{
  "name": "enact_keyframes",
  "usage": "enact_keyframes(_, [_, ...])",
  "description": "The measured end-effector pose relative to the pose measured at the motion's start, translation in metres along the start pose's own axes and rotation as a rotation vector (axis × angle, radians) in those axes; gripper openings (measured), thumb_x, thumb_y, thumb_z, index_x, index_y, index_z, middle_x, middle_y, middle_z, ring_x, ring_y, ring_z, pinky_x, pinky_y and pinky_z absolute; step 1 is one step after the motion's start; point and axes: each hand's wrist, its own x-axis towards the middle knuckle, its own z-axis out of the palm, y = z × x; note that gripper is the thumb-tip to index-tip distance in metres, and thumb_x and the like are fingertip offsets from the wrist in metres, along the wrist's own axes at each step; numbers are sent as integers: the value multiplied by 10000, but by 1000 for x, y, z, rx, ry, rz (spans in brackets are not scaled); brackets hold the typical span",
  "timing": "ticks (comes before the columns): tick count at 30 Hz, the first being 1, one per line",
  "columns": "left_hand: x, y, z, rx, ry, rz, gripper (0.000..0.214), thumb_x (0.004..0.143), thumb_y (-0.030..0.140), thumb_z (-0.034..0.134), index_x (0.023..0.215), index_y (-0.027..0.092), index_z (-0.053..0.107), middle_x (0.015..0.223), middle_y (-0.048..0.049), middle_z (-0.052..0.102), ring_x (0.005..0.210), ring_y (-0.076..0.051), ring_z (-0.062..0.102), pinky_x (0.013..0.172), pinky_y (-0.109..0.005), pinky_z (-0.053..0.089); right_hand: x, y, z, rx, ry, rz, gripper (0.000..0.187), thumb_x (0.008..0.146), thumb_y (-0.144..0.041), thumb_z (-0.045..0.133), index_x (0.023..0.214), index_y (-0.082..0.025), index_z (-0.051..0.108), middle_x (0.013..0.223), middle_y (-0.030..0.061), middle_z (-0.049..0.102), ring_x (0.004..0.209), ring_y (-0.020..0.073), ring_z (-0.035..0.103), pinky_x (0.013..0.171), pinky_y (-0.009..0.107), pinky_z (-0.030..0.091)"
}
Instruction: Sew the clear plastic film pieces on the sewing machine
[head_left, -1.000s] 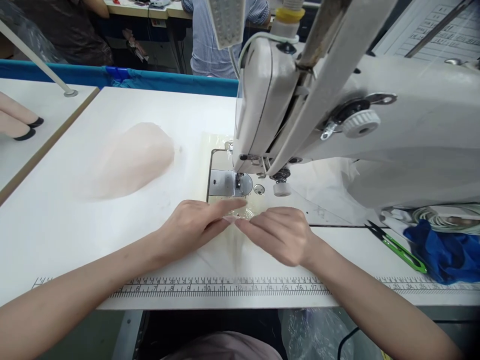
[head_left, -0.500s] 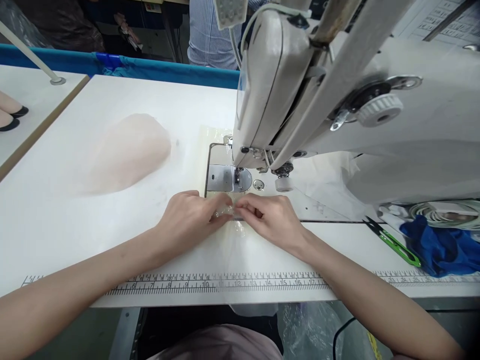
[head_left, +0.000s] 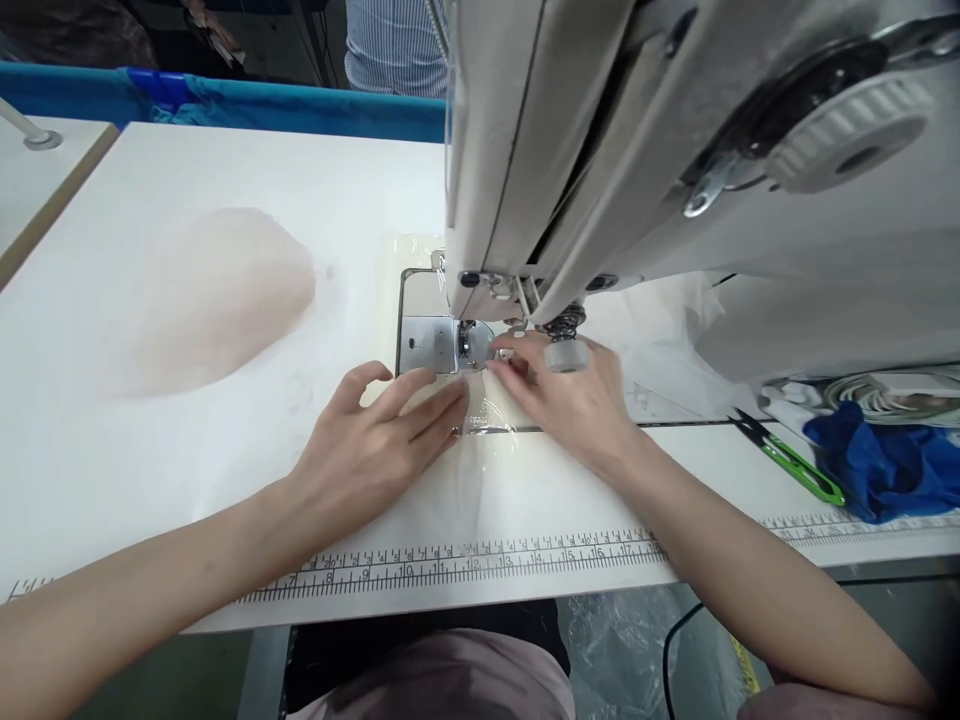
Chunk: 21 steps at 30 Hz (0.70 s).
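Observation:
A thin, nearly clear piece of fabric (head_left: pixel 480 470) lies on the white table in front of the sewing machine (head_left: pixel 675 150). My left hand (head_left: pixel 379 440) rests flat on its left side, fingers spread and pointing at the needle plate (head_left: pixel 431 345). My right hand (head_left: pixel 570 395) reaches up to the presser foot (head_left: pixel 466 345), its fingertips pinched on the fabric's front edge beside the needle. The fingertips are partly hidden under the machine head.
A pale pink sheer piece (head_left: pixel 225 295) lies at the left of the table. Green-handled thread snips (head_left: pixel 787 458) and a blue cloth (head_left: pixel 877 465) sit at the right. A ruler strip (head_left: pixel 480 562) runs along the table's front edge. A person in a striped shirt (head_left: pixel 394 45) stands behind.
Both hands have slid the fabric forward from the table's middle to the needle. The right hand has reached the presser foot; the left has flattened. The camera has moved closer.

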Motion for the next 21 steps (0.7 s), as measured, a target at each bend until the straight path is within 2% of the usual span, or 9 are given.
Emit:
enact_keyframes(3, [6,-9,6,-45,11,-9,252,996,203,493,1230,213,587,1274,49,651,1150,-197,593,880,-396,366,-6,-1,-7,-174,96,-176,297,976,-296,462,1019,-198,739,718,16,692,577,137,520,545,296,280])
enact_keyframes(6, [10,-14,9,-66,-7,5,265,1008,210,465,1249,223,574,1296,46,633,1177,-206,589,889,-403,353,-12,-8,-7,-208,61,-295,298,979,-285,474,1153,-181,692,805,26,711,737,161,592,557,306,296])
enact_keyframes(9, [10,-11,6,-43,-41,-25,298,1006,229,467,1290,199,556,1314,14,620,1215,-230,568,902,-414,354,-14,-13,-2,-249,-4,-294,306,981,-288,479,1150,-139,686,892,60,708,886,192,601,601,321,328])
enact_keyframes(14, [9,-6,2,-26,-74,-55,346,1011,319,453,1308,176,559,1311,-30,621,1238,-252,552,905,-425,368,-12,-11,2,-260,-25,-273,347,1003,-334,442,1170,-143,679,927,89,709,967,213,572,696,336,366])
enact_keyframes(21, [11,-4,5,-13,-72,-75,370,1015,353,439,1296,150,571,1316,-59,619,1251,-246,544,911,-425,373,-8,-9,2,-276,-50,-243,375,1002,-367,448,1229,-142,644,925,86,708,922,223,547,674,345,346])
